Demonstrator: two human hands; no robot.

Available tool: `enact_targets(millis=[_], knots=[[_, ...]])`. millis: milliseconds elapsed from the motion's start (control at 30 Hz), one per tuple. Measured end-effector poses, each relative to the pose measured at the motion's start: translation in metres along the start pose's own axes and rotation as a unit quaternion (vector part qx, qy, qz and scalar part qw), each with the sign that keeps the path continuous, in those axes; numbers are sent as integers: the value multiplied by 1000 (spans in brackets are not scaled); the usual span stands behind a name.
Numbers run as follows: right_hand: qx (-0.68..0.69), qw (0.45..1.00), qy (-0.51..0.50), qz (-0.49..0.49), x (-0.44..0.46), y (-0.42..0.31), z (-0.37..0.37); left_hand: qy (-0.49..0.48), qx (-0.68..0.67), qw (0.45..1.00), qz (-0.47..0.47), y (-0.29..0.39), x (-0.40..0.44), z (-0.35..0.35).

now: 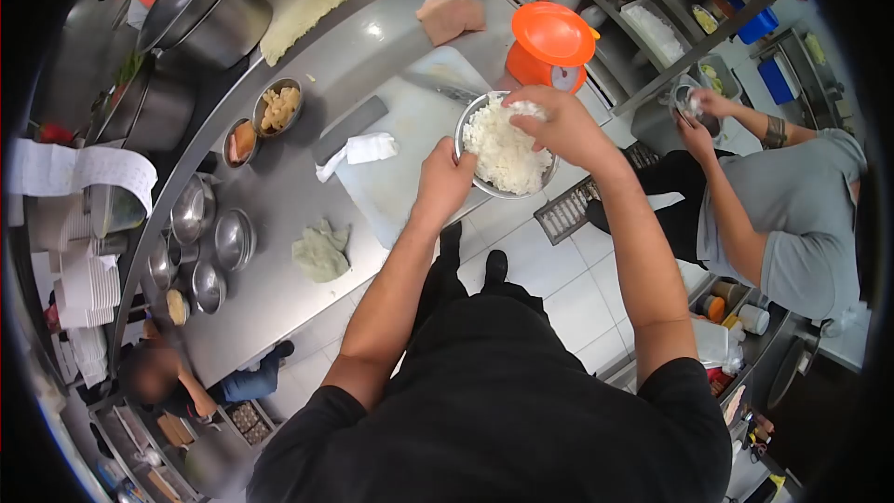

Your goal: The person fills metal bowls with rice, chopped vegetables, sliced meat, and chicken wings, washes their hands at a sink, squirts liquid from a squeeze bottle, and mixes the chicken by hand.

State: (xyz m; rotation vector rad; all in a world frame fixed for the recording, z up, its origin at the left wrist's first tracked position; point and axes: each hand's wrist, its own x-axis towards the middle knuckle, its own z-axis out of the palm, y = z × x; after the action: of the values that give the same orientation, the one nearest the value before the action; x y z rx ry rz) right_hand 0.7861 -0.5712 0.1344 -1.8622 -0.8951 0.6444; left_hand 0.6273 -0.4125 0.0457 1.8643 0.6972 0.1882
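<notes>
A metal bowl (460,137) heaped with white crumbly food (503,151), possibly cooked rice, is held over the front edge of the worktable. My left hand (445,184) grips its left rim, thumb on the inner side. Above the far right of the bowl, my right hand (563,128) is closed on a clump of the same white food (526,110). Behind the bowl lies a white cutting board (400,196) with a knife blade (440,86) on it. An orange scale (523,68) carrying an orange dish (553,33) stands just beyond my right hand.
A white cloth (371,147), a dark grey bar (350,129) and a greenish cloth (321,251) lie on the steel table (265,293). Several metal bowls (235,238) stand left. A co-worker (792,214) works at right; another person (168,377) is lower left.
</notes>
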Motion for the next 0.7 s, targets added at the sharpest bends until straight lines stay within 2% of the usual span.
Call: enact_targets(millis=[67, 167, 300, 333, 367, 433, 467, 567, 600, 633, 700], knots=[[172, 981, -7, 87, 5, -15, -2, -7, -11, 1000, -4, -7, 4, -10], [319, 931, 44, 169, 16, 2, 15, -15, -41, 999, -4, -18, 14, -20], [118, 978, 1, 170, 35, -7, 36, -21, 7, 999, 27, -6, 35, -49], [62, 989, 24, 134, 40, -15, 46, -24, 21, 999, 36, -7, 40, -53], [-40, 997, 27, 58, 47, -13, 57, -28, 34, 998, 44, -9, 47, -55], [-241, 966, 34, -92, 61, -7, 82, -36, 62, 995, 63, -12, 62, -60], [-268, 960, 27, -74, 63, -15, 90, -45, 66, 995, 52, -10, 68, -64], [-222, 974, -7, -51, 79, -6, 95, -69, 75, 994, 30, -2, 79, -76], [-198, 979, 11, -57, 84, -5, 92, -73, 75, 994, 27, -2, 81, -80], [-95, 995, 15, 12, 86, -6, 86, -75, 73, 994, 25, -2, 85, -84], [117, 983, 14, 142, 89, -12, 71, -86, 76, 993, 25, -4, 92, -91]])
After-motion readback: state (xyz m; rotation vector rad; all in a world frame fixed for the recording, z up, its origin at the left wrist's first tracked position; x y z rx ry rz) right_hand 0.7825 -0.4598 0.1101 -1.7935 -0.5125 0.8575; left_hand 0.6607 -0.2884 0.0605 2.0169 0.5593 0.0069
